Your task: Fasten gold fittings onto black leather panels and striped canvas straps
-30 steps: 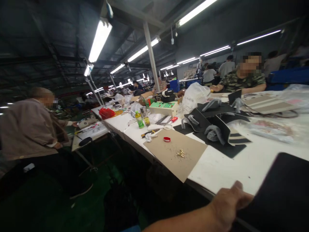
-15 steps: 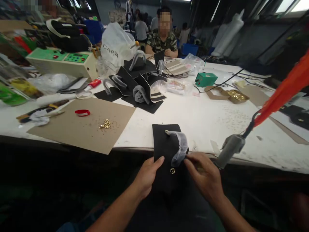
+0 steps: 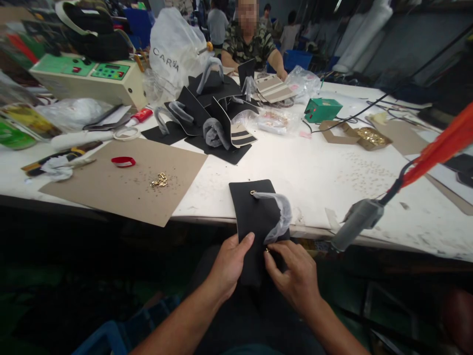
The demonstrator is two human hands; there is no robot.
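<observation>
A black panel [image 3: 254,212] leans over the table's front edge, its left side gripped by my left hand [image 3: 231,264] with the thumb on top. A curved handle [image 3: 284,214] wrapped in translucent film is joined to the panel at a gold ring [image 3: 253,193] near the top. My right hand [image 3: 291,268] is closed at the lower end of the handle, thumb and forefinger around a small gold buckle [image 3: 267,250] on the panel. The fingers hide most of that buckle.
Gold hardware [image 3: 159,180] lies on a brown board [image 3: 129,197] at left. Black panels with wrapped handles [image 3: 214,133] are piled mid-table. A green box [image 3: 322,110] stands right of them, and a grey tool [image 3: 358,222] hangs at front right. A person [image 3: 251,44] sits opposite.
My right hand has moved left and down from the handle's outer side to the lower buckle. The panel is tilted slightly more. The person opposite has stretched out an arm.
</observation>
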